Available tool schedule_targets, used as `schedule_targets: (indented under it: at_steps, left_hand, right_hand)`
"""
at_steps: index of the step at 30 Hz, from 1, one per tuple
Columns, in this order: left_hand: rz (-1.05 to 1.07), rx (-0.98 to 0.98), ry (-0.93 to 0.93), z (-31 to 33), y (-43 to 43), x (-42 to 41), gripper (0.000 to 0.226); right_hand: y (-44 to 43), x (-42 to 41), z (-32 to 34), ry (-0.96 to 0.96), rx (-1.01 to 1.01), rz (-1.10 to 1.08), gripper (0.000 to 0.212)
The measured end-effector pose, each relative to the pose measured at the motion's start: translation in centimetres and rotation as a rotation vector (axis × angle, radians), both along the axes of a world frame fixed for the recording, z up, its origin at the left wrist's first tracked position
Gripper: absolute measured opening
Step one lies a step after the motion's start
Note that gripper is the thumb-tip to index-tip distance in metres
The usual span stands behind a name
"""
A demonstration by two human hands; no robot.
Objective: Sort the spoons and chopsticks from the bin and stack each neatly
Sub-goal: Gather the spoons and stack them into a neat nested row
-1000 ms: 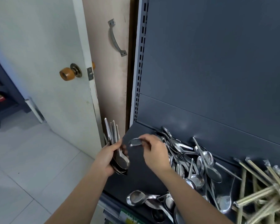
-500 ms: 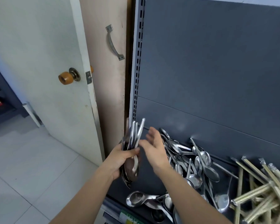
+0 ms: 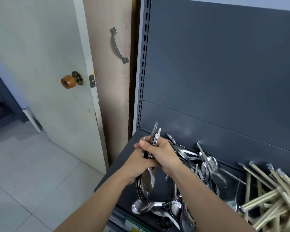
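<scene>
Both hands are closed on one bundle of spoons (image 3: 147, 181), held roughly upright over the L end of the grey shelf (image 3: 122, 158); left hand (image 3: 137, 167) wraps the middle, fingers curled tight round it, bowls hanging out below; right hand (image 3: 165, 155) clasps the handles just above, fingers curled over them, handle tips poking out on top. Loose spoons (image 3: 211, 164) lie heaped on the shelf to the R; wrapped chopsticks (image 3: 266, 198) are piled further R. White door (image 3: 40, 64) w/ amber knob (image 3: 68, 81) stands on the L.

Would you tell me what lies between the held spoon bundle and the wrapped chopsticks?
In the head view, loose steel spoons heaped on the grey shelf fill the stretch between the spoon bundle and the wrapped chopsticks.
</scene>
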State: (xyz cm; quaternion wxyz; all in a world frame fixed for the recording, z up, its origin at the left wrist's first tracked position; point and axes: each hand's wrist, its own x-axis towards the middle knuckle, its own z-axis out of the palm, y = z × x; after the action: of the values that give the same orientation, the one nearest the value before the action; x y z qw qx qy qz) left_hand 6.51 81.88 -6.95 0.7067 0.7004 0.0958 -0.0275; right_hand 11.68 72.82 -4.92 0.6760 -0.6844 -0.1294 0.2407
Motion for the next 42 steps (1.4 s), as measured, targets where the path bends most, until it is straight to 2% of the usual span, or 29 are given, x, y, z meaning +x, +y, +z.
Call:
schedule_targets:
  at_steps: [3,6,9,11,13,15,18,23,26,30,33,37,39,42]
  left_hand:
    - [-0.002,-0.038,0.085,0.2,-0.1,0.3,0.016]
    - [0.049,-0.121,0.148,0.9,-0.6,0.5,0.013]
    - [0.313,-0.317,0.099,1.5,-0.5,1.2,0.013]
    - [0.514,-0.378,0.009,1.9,-0.1,1.9,0.014]
    - [0.659,-0.326,-0.08,2.3,0.2,2.6,0.013]
    - [0.728,-0.225,-0.14,2.8,-0.1,2.9,0.011]
    - [0.679,-0.299,-0.141,2.9,-1.6,2.8,0.013]
    - [0.618,-0.451,-0.046,2.8,-4.1,1.9,0.018]
    - [0.562,-0.446,-0.016,2.7,-4.1,1.7,0.019]
    - [0.646,-0.45,0.029,2.7,-2.7,2.2,0.005]
    - [0.399,-0.395,0.127,2.8,-1.8,1.9,0.005]
    - [-0.093,-0.293,0.271,2.7,-0.7,1.0,0.006]
    - [-0.24,-0.297,0.326,2.8,-0.4,0.7,0.02]
    - [-0.264,-0.483,0.415,2.8,-0.6,0.4,0.048]
  right_hand:
    - [0.2,0.3,0.0,0.003,-0.091,-0.067,0.013]
    - [0.1,0.4,-0.2,0.061,-0.071,-0.121,0.025]
    - [-0.4,0.5,-0.7,0.212,-0.024,-0.166,0.049]
    - [-0.6,-0.1,-1.3,0.407,0.014,-0.211,0.066]
    - [-0.6,-0.9,-1.8,0.659,0.13,-0.263,0.074]
    - [-0.4,-1.5,-1.4,0.864,0.338,-0.327,0.072]
    - [0.2,-1.1,0.0,0.984,0.538,-0.34,0.066]
    - [0.8,-0.4,-0.2,0.839,0.477,-0.386,0.061]
    - [0.8,-0.6,-0.8,0.755,0.423,-0.397,0.057]
    - [0.9,-1.0,-0.2,0.447,0.091,-0.321,0.051]
    - [0.5,-0.3,0.6,0.247,0.048,-0.261,0.042]
    - [-1.3,1.0,2.2,0.3,0.082,-0.115,0.024]
    - [-1.9,1.2,2.2,0.317,0.071,-0.082,0.028]
    - [-1.9,1.1,2.0,0.261,0.025,-0.209,0.033]
